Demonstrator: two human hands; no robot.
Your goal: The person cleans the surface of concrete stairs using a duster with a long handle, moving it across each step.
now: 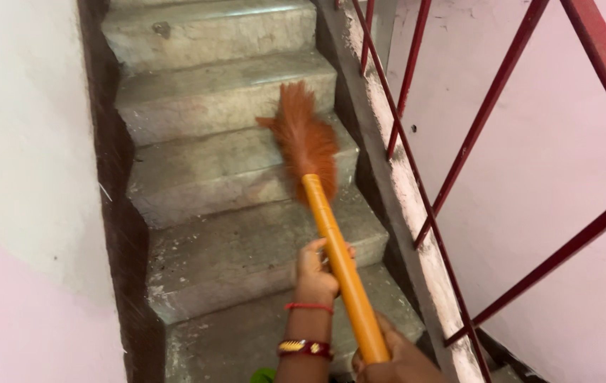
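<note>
The broom (320, 177) is working the concrete stairs right now, its rust-orange bristle head (306, 138) brushing across the third step (203, 170) up from the bottom of the view, close to the right-hand edge, while the orange handle (342, 273) is slanting back down toward the person. The left hand (315, 268) is wrapping the handle about halfway along, its grip clenched round the shaft, with a red thread and a red-and-gold bangle (306, 347) showing on the wrist. The right hand (395, 358) is clasping the handle's lower end at the bottom edge of the view, its grip closed on it too, though only partly visible. To sweep this step well, I judge the bristles should be kept flat and low and drawn along the tread toward the open front edge, reaching into the corner by the concrete stringer (395, 184), where grit is gathering. Outward from there, a dark red metal railing (487, 106) is running up the right side against a pale pink wall (558, 156), and another pale wall (19, 177) is closing the left. No packages, labels or signs are showing anywhere.
</note>
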